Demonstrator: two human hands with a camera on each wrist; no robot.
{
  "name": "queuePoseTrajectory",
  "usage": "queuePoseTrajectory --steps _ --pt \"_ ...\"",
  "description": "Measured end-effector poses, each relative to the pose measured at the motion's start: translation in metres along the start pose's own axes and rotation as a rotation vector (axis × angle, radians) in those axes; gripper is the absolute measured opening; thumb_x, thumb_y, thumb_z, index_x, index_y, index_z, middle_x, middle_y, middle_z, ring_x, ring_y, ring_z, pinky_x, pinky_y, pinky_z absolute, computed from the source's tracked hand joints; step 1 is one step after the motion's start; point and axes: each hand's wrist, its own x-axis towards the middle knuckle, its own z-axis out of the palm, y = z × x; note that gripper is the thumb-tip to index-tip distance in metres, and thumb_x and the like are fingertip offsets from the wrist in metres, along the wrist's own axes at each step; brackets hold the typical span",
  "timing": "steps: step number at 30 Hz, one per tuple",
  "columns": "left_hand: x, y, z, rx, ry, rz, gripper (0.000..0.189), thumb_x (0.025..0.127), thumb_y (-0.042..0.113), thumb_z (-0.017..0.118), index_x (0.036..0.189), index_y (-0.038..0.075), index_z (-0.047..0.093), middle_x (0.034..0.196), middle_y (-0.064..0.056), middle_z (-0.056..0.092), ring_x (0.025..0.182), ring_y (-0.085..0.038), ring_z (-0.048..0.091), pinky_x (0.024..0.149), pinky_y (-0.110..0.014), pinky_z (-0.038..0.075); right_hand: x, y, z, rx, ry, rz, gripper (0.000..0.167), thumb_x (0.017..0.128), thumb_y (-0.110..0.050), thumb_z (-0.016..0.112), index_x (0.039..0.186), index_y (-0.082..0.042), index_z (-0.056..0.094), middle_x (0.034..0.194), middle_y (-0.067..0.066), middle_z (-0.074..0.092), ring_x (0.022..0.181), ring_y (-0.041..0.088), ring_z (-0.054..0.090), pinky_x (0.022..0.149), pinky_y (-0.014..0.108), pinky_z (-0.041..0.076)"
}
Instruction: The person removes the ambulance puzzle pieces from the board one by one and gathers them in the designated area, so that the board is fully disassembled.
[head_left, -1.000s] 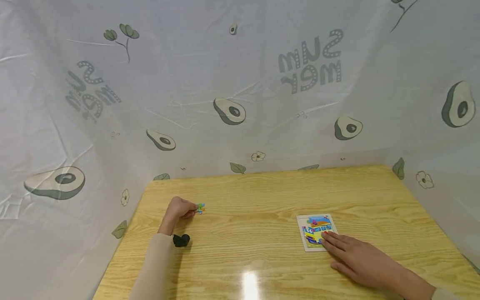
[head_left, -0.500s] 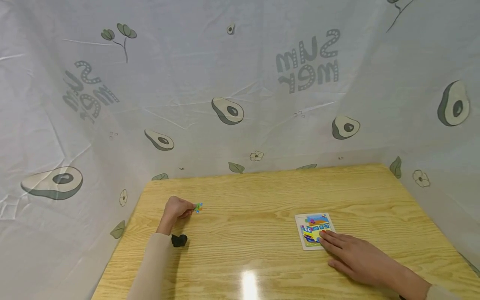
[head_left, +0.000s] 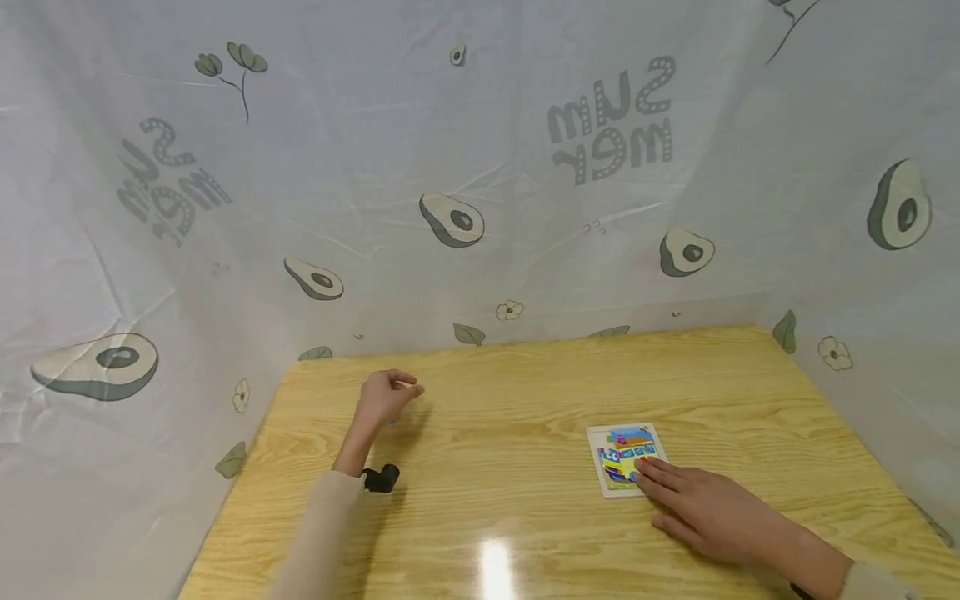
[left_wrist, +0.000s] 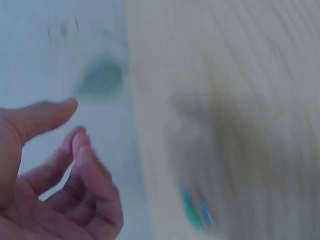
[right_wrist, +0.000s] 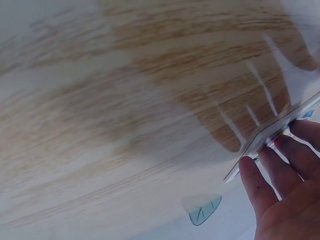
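Observation:
My left hand (head_left: 384,400) is raised above the far left of the table, thumb and fingertips apart with nothing between them. Under it lies a small colourful jigsaw piece (left_wrist: 196,207), green, orange and blue, blurred in the left wrist view. From the head, the hand covers most of that piece. On the right, a square picture puzzle in a pale frame (head_left: 596,450) lies flat, showing a yellow vehicle with blue windows. The straight fingers of my right hand (head_left: 712,508) rest on its near right part and hide that corner.
The wooden table (head_left: 495,467) is bounded at the back and sides by a hanging sheet (head_left: 375,167) printed with avocados. A black strap piece (head_left: 383,478) sticks out at the left wrist. Light glares off the table's near middle.
My left hand has let go of the jigsaw piece and moved up and slightly right, off the table. The right hand keeps its place on the puzzle; the view shifts a little.

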Motion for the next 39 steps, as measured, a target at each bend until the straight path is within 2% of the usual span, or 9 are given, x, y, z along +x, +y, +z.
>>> queuePoseTrajectory --steps 4,9,12,15,21,26,32,39 --pt "0.0 0.045 0.044 0.0 -0.153 0.134 0.029 0.098 0.025 0.076 0.118 0.004 0.076 0.1 -0.012 0.074 0.088 -0.021 0.068 0.071 -0.033 0.055 0.002 0.0 -0.002 0.02 -0.024 0.009 0.051 0.102 -0.044 0.067 0.141 -0.011 0.068 0.146 0.009 0.067 0.127 0.025 0.07 0.092 0.041 0.061" --pt "-0.008 0.085 0.108 0.019 -0.333 0.272 0.029 0.098 0.025 0.076 0.119 0.005 0.076 0.097 -0.007 0.073 0.083 -0.014 0.064 0.068 -0.028 0.052 0.008 0.003 -0.01 0.057 -0.087 0.068 0.045 0.105 -0.044 0.063 0.137 -0.014 0.071 0.142 0.006 0.069 0.123 0.025 0.071 0.093 0.044 0.061" --pt "-0.014 0.101 0.137 0.053 -0.385 0.307 0.028 0.098 0.025 0.076 0.117 0.005 0.076 0.094 -0.003 0.071 0.078 -0.011 0.061 0.066 -0.025 0.05 0.013 0.006 -0.011 0.079 -0.112 0.106 0.042 0.105 -0.043 0.063 0.133 -0.013 0.073 0.139 0.005 0.07 0.121 0.025 0.071 0.095 0.047 0.06" --pt "-0.018 0.114 0.158 0.081 -0.411 0.331 0.025 0.098 0.024 0.076 0.116 0.006 0.075 0.089 0.0 0.068 0.07 -0.008 0.058 0.062 -0.021 0.048 0.016 0.009 -0.012 0.085 -0.13 0.138 0.041 0.104 -0.041 0.065 0.131 -0.011 0.073 0.138 0.006 0.071 0.12 0.026 0.071 0.096 0.048 0.059" --pt "-0.021 0.134 0.183 0.087 -0.443 0.33 0.023 0.098 0.023 0.076 0.114 0.006 0.075 0.084 0.002 0.067 0.063 -0.006 0.057 0.058 -0.019 0.046 0.019 0.013 -0.01 0.119 -0.168 0.237 0.047 0.102 -0.04 0.068 0.137 -0.009 0.069 0.143 0.008 0.067 0.126 0.03 0.068 0.101 0.051 0.057" --pt "-0.021 0.143 0.199 0.098 -0.448 0.303 0.021 0.097 0.025 0.078 0.111 0.009 0.075 0.082 0.004 0.066 0.061 -0.005 0.055 0.058 -0.019 0.046 0.018 0.015 -0.007 0.118 -0.16 0.247 0.057 0.101 -0.042 0.07 0.146 -0.008 0.062 0.15 0.013 0.062 0.13 0.032 0.066 0.102 0.051 0.057" --pt "-0.022 0.145 0.212 0.109 -0.409 0.306 0.02 0.095 0.023 0.079 0.107 0.008 0.078 0.084 0.004 0.069 0.068 -0.003 0.054 0.063 -0.017 0.046 0.016 0.018 -0.004 0.109 -0.157 0.236 0.061 0.102 -0.043 0.067 0.148 -0.004 0.06 0.153 0.016 0.06 0.134 0.034 0.064 0.104 0.051 0.056" --pt "-0.027 0.142 0.224 0.155 -0.384 0.268 0.022 0.094 0.024 0.079 0.11 0.008 0.081 0.094 0.004 0.075 0.075 -0.001 0.057 0.068 -0.017 0.049 0.015 0.016 -0.002 0.151 -0.203 0.26 0.058 0.105 -0.044 0.062 0.146 -0.002 0.061 0.154 0.017 0.058 0.137 0.036 0.061 0.105 0.053 0.054"
